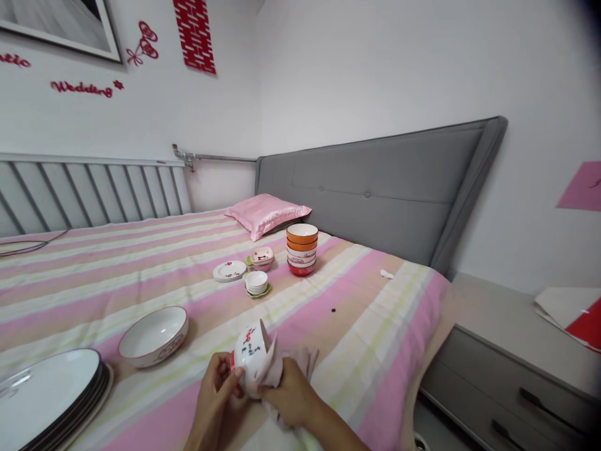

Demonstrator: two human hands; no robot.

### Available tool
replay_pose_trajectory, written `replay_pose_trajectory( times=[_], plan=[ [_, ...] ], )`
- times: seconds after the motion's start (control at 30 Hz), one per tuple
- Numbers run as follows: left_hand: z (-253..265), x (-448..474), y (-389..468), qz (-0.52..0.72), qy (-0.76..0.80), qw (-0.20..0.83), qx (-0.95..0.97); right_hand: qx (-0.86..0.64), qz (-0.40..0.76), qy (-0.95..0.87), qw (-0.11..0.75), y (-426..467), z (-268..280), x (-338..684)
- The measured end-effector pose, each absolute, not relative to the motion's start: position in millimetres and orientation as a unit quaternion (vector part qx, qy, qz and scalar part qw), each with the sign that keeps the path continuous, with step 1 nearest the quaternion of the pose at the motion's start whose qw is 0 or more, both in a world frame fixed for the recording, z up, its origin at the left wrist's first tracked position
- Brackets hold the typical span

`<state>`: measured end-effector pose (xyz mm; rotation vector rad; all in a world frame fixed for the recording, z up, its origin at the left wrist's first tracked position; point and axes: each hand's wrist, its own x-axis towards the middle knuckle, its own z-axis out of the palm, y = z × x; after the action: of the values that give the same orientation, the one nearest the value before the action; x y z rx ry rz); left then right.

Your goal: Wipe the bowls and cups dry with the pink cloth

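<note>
My left hand (220, 383) grips a white bowl (248, 351) near its red base, its thumb on the outside wall. The bowl is tipped on its side and has red and black print. Wrapped in my right hand (295, 393) is a pale pinkish-grey cloth (306, 360), pressed against the bowl's rim; part of it goes inside the bowl. Where the right fingertips are is partly hidden by cloth and bowl. To the left of my hands a large white bowl (154, 335) with a red rim sits on the striped bedspread (201, 322).
At lower left lies a stack of large plates (51, 388). Farther back are a tall stack of bowls (302, 250), small plates (230, 270), small square dishes (261, 257) and tiny bowls (256, 282). A pink pillow (267, 213) lies by the grey headboard (375, 188); a nightstand (507, 382) stands right.
</note>
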<state>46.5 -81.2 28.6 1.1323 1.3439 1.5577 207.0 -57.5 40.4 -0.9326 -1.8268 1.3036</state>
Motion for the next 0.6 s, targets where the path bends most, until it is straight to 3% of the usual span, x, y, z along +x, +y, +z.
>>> replay_pose_trajectory(
  times=[0.17, 0.6],
  plan=[
    [29.9, 47.5, -80.6, 0.602, 0.549, 0.378, 0.440, -0.335, 0.534, -0.686, 0.364, -56.7, 41.5, 206.3],
    [20.2, 42.6, -79.8, 0.603, 0.559, 0.390, 0.415, -0.448, 0.334, -0.816, 0.151, -58.3, 46.7, 212.7]
  ],
)
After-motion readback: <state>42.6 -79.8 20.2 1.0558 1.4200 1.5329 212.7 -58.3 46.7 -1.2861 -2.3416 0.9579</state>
